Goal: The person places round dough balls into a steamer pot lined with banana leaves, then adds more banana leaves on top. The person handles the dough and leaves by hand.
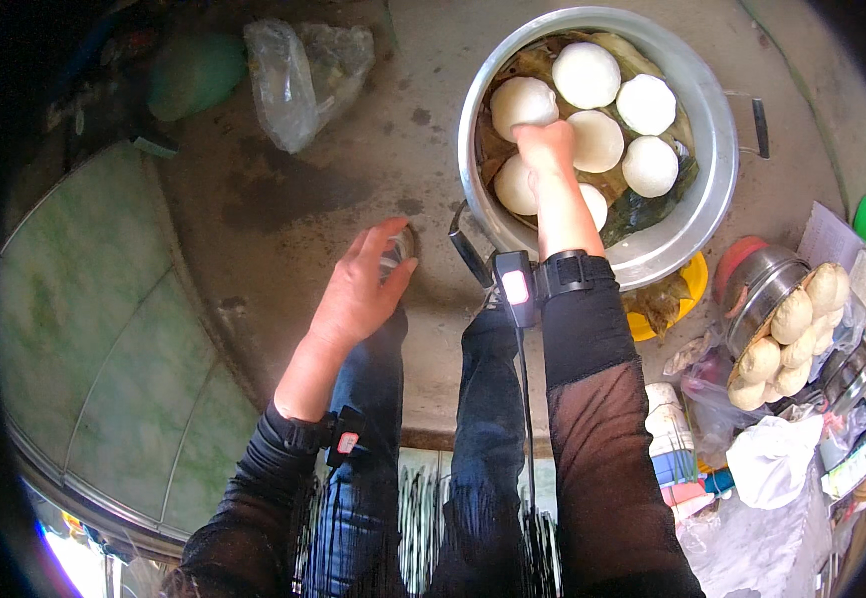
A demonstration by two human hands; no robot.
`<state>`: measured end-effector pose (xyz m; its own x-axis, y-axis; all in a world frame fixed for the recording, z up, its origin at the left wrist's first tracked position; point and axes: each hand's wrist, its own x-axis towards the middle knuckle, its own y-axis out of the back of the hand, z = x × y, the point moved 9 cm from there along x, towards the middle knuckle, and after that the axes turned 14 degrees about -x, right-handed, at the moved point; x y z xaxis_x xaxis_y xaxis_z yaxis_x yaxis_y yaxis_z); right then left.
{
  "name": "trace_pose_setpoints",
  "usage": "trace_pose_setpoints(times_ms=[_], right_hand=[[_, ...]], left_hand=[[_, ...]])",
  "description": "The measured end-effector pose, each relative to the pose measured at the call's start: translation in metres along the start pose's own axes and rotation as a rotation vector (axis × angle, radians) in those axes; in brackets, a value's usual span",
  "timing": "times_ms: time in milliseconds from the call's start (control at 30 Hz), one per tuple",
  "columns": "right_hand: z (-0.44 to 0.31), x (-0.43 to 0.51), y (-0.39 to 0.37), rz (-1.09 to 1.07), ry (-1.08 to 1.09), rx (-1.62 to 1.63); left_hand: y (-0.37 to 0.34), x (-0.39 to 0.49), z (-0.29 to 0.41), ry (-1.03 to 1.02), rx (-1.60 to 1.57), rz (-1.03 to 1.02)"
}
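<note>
My right hand reaches down into a wide aluminium pot. It is at the lower edge of a round white dough bun; its fingertips are hidden, so I cannot tell whether they grip it. Several such buns sit spaced apart on large brown and green leaves inside, among them a middle bun just right of the hand. My forearm partly covers a lower-left bun. Outside the pot, my left hand hovers over my shoe, holding nothing, its thumb and fingers apart.
Black-handled grips flank the pot. A yellow basin holding leaves lies beside it. At right, brownish buns rest above a steel pot, near a white plastic bag. Clear plastic bags lie upper left; green tiles border the floor.
</note>
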<state>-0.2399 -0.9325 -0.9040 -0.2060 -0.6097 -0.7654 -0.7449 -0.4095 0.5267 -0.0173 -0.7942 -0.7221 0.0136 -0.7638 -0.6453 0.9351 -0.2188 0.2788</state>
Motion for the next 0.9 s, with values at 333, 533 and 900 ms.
trace_pose_setpoints(times_ms=[333, 533, 900], right_hand=[[-0.016, -0.067, 0.025, 0.109, 0.333, -0.747], [-0.006, -0.081, 0.0, 0.059, 0.403, -0.893], [0.009, -0.06, 0.013, 0.08, 0.343, -0.677]], left_hand=[[-0.001, 0.0, 0.001, -0.009, -0.013, 0.001], [-0.003, 0.001, -0.004, -0.029, -0.018, -0.014], [-0.007, 0.001, -0.008, -0.031, -0.006, -0.017]])
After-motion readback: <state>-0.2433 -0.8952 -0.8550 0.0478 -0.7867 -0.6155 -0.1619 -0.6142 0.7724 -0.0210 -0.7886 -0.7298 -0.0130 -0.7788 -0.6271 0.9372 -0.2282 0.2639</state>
